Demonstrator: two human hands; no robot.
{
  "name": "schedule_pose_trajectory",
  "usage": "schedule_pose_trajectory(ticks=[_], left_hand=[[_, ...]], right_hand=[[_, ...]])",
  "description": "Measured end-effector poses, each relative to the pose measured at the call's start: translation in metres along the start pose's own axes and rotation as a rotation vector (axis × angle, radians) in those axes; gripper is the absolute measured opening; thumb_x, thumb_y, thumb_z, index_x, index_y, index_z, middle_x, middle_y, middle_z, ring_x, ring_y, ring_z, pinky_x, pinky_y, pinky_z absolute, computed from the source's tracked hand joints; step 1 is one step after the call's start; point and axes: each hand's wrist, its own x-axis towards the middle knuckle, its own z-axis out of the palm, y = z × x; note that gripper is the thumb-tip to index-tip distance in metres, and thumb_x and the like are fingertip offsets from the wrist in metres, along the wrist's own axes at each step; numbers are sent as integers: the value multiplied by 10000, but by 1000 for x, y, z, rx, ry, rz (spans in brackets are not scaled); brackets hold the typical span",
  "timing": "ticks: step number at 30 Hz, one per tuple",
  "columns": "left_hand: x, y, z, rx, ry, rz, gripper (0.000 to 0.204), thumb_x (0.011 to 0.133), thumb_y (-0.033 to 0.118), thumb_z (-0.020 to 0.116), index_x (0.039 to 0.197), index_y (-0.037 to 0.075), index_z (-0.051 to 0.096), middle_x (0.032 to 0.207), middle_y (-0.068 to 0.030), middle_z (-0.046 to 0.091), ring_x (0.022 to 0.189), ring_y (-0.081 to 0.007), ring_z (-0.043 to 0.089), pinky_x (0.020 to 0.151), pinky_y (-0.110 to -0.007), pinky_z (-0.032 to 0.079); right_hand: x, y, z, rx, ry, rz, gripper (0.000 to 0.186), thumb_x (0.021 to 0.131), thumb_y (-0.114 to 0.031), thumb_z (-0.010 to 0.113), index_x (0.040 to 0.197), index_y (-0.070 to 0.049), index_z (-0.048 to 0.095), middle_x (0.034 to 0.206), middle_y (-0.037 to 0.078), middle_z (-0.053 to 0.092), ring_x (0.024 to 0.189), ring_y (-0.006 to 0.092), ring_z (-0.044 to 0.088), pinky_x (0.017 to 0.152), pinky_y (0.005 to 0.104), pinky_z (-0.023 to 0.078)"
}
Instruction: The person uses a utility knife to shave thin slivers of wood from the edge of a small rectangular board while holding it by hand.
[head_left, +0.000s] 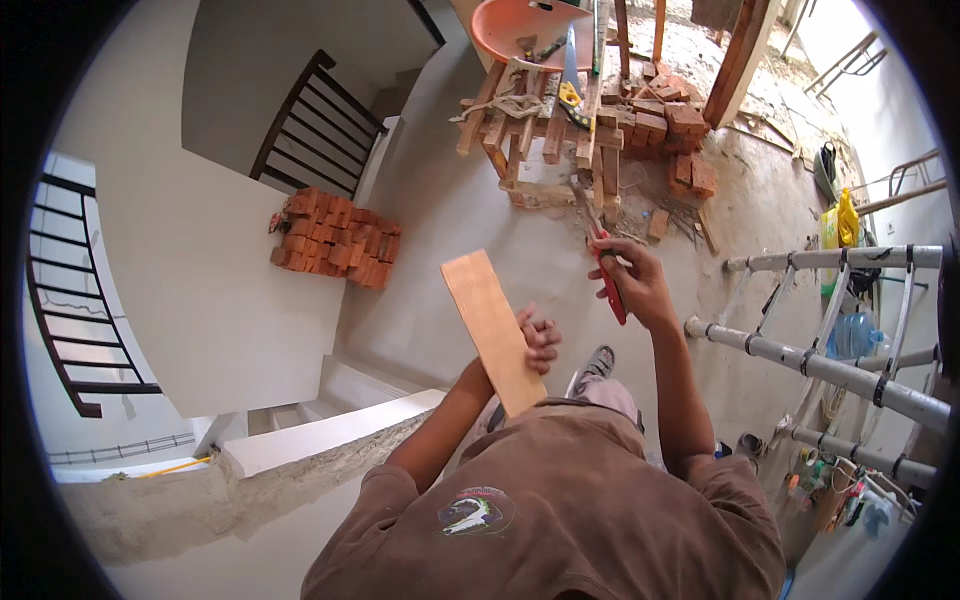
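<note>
My left hand (540, 342) is closed around the edge of a flat, light-brown wooden board (488, 325), which tilts up and to the left in front of my body. To the right of it, my right hand (632, 285) grips a tool with a red handle (612, 290). A narrow part of this tool points away from me toward the wooden stand; its exact kind I cannot make out. The board and the tool are apart. Part of my left palm is hidden by the board.
A rough wooden stand (530, 135) ahead bears an orange basin (515, 38) and a handsaw with a yellow handle (570, 95). Red bricks are stacked at left (335, 240) and behind the stand (655, 120). A metal ladder (830, 370) lies close on my right.
</note>
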Motion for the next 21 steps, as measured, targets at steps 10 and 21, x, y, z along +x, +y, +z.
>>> schedule_pose_trajectory(ticks=[10,21], left_hand=[[-1,82,25,367,782,701,749,799,765,551,1199,133,503,793,11,544,542,-129,498,491,-289,421],[-13,137,48,293,380,506,474,969,512,521,1294,169,482,758,17,488,563,-93,458,503,-230,403]], right_hand=[[-4,79,-29,34,433,178,295,903,-237,703,1056,-52,533,886,90,657,697,175,673,505,286,537],[-9,98,-25,-16,482,174,246,922,-168,665,1127,-48,598,934,97,655,666,130,639,511,246,529]])
